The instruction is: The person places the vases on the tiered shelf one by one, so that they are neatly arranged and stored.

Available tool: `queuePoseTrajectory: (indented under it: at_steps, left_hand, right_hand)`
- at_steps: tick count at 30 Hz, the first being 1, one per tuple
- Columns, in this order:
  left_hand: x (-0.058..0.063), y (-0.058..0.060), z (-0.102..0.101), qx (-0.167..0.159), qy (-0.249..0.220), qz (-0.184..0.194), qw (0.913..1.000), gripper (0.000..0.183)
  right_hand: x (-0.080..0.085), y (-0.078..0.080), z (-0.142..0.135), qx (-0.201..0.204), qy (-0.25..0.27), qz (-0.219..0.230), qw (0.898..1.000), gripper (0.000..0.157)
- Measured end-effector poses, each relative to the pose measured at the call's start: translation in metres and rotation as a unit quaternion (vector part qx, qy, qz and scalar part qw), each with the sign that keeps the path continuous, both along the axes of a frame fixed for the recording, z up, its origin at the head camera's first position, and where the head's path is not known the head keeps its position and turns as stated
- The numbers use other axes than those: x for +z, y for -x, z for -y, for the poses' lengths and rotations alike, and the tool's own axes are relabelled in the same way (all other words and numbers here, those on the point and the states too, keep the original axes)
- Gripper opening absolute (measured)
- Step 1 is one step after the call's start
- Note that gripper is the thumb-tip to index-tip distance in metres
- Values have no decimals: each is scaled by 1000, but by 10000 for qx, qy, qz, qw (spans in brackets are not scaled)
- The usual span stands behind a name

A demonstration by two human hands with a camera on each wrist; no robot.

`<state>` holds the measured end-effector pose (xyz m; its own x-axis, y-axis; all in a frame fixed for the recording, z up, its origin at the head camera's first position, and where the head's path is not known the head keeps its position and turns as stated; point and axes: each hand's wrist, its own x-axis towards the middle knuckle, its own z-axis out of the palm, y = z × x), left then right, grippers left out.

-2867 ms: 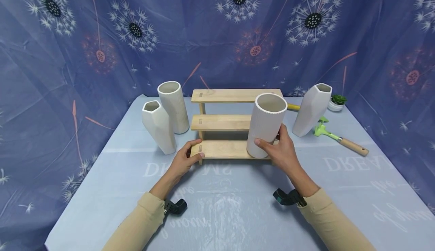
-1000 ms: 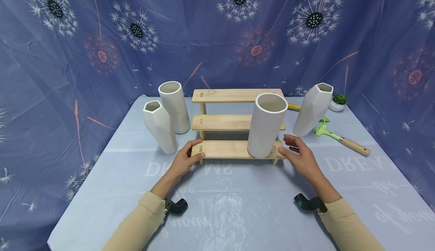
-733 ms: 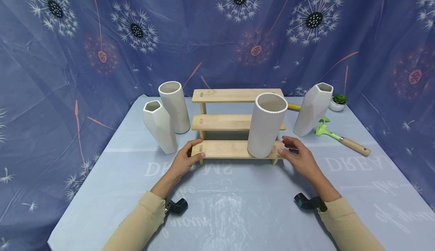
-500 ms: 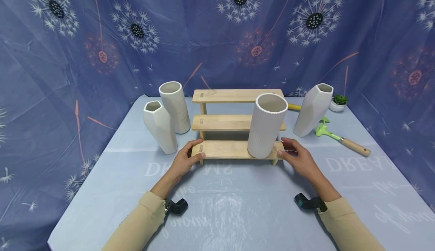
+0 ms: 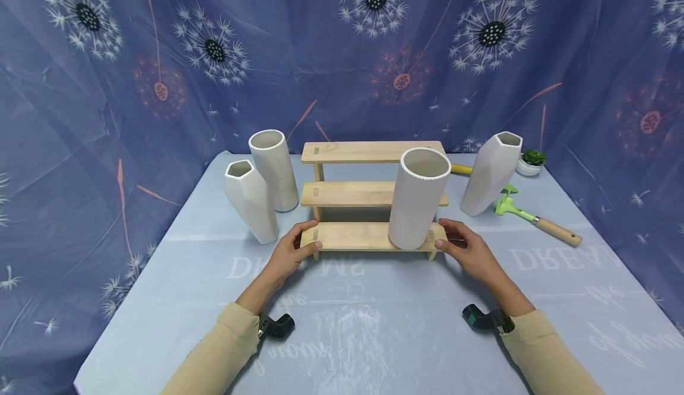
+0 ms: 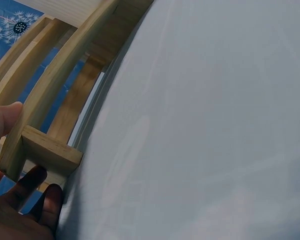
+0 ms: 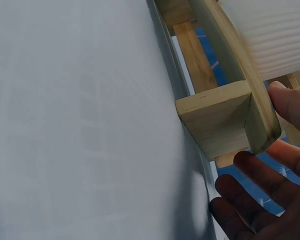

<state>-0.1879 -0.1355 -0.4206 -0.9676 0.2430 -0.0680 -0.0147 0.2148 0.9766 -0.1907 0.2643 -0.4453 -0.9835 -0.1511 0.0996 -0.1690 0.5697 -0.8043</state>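
A three-tier wooden display shelf (image 5: pixel 352 236) stands mid-table. On the right part of its lowest tier a ribbed white cylindrical vase (image 5: pixel 419 202) stands upright. My left hand (image 5: pixel 288 255) grips the left end of that tier, thumb at the front edge and fingers round the side; the left wrist view shows the wooden end (image 6: pixel 50 150) between thumb and fingers. At the right end, my right hand (image 5: pixel 470 252) holds the board between thumb and forefinger. In the right wrist view its other fingers (image 7: pixel 255 175) spread beside the shelf leg (image 7: pixel 217 117).
Left of the shelf stand a faceted white vase (image 5: pixel 251 202) and a ribbed white vase (image 5: pixel 275 169). To the right are another faceted vase (image 5: pixel 491 172), a small potted succulent (image 5: pixel 531 162), a green-headed garden tool (image 5: pixel 534 220) and a yellow handle (image 5: pixel 461 169).
My right hand has let go of the ribbed vase, leaving it on the lowest tier, and moved right, then closed in on the tier's right end. The left hand has stayed on the left end.
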Motion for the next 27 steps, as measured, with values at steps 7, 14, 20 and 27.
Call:
queuePoseTrajectory:
  at_steps: [7, 14, 20, 27]
  left_hand:
    - [1, 0, 0, 2, -15, 32, 10000, 57]
    - [4, 1, -1, 86, 87, 68, 9999, 57]
    - [5, -1, -2, 103, 159, 53, 9998, 56]
    - [-3, -1, 2, 250, 266, -72, 9993, 57]
  right_hand:
    - [-1, 0, -1, 15, 2, 122, 9999, 57]
    - [-1, 0, 0, -14, 81, 300, 9995, 61]
    - [-2, 0, 0, -59, 96, 376, 9992, 61]
    - [-2, 0, 0, -65, 142, 443, 9989, 63]
